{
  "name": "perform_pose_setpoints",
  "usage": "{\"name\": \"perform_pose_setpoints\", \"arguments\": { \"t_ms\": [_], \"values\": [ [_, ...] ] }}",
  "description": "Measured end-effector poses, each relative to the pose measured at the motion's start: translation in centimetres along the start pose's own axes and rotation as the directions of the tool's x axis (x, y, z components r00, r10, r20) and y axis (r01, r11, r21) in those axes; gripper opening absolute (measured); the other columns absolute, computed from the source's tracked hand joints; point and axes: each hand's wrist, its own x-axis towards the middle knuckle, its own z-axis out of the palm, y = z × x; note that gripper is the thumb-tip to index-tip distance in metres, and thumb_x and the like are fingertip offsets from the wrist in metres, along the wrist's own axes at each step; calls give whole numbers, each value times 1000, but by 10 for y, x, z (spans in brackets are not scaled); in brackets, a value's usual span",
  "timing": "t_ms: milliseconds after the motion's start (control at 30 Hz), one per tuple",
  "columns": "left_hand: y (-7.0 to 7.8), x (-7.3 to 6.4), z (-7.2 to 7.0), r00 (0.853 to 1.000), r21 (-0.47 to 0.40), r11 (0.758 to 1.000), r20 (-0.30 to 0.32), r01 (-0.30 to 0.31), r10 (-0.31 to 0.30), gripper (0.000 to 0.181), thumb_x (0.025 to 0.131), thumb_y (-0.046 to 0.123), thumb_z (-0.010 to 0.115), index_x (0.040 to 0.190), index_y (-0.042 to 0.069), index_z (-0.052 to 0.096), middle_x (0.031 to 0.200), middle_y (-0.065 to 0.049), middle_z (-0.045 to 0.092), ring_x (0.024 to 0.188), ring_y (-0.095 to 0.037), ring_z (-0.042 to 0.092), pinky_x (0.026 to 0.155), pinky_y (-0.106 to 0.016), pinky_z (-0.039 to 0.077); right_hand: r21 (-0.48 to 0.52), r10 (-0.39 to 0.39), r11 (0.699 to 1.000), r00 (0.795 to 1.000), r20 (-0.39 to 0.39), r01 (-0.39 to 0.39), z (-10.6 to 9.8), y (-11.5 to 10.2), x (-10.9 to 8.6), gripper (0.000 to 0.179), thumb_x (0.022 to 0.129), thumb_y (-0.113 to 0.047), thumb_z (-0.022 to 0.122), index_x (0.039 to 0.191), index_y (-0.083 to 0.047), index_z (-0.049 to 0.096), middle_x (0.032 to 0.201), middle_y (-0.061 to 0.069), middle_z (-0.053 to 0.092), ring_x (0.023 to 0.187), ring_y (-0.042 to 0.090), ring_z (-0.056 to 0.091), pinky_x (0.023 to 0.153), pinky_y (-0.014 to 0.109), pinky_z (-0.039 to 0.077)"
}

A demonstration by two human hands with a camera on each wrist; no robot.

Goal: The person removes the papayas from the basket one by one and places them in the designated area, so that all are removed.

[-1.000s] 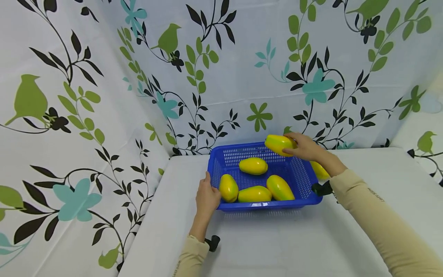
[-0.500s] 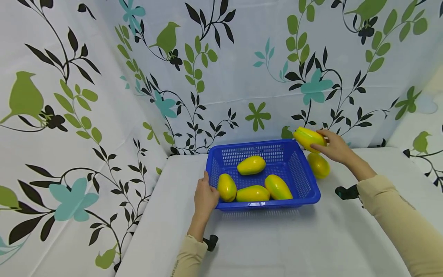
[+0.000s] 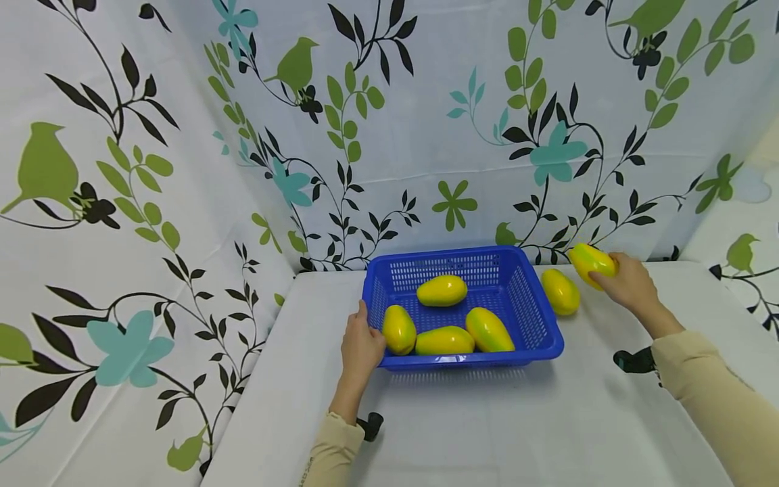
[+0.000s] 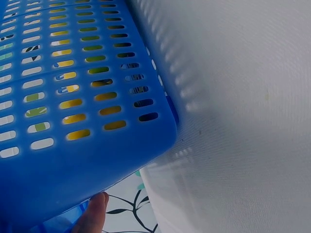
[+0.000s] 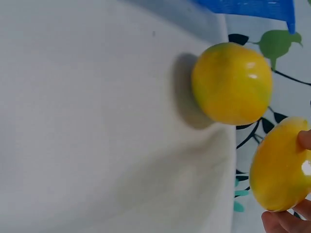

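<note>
My right hand (image 3: 629, 281) holds a yellow mango (image 3: 593, 266) between thumb and fingers, raised above the table to the right of the blue plastic basket (image 3: 468, 360). Another mango (image 3: 560, 292) lies on the table between that hand and the basket's right wall. In the right wrist view the held mango (image 5: 277, 167) shows at the right edge, fingertips on it. My left hand (image 3: 362, 346) grips the basket's left side near its front corner. A fingertip (image 4: 95, 211) shows at the rim in the left wrist view; the other fingers are hidden there.
Inside the basket are several mangoes: one at the back (image 3: 442, 291), others along the front, such as the left mango (image 3: 399, 330). A white-covered table (image 3: 450, 426) lies underneath. A patterned curtain (image 3: 389, 135) stands close behind and on the left.
My right hand has carried the mango from above the basket's back right to the right, beyond the basket, and slightly lower. The mango on the table is now uncovered. My left hand stays at the basket.
</note>
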Motion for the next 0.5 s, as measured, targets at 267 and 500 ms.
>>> {"name": "perform_pose_setpoints", "arguments": {
  "t_ms": [267,500],
  "values": [
    [-1,1,0,1000,11,1000,10,12,-12,63,85,-4,54,146,-8,39,123,-31,56,86,-35,60,72,-48,54,-22,102,995,991,83,-100,15,18,-6,75,96,-34,54,137,23,29,127,47,38,109,57,43,92,69,38],
    [-1,1,0,1000,9,1000,1,0,-1,64,83,-4,54,145,-9,40,122,-31,57,82,-33,59,66,-46,52,-38,113,993,986,120,-109,20,18,-8,74,96,-34,54,135,25,30,127,46,38,109,57,43,91,69,39]
  ]
}}
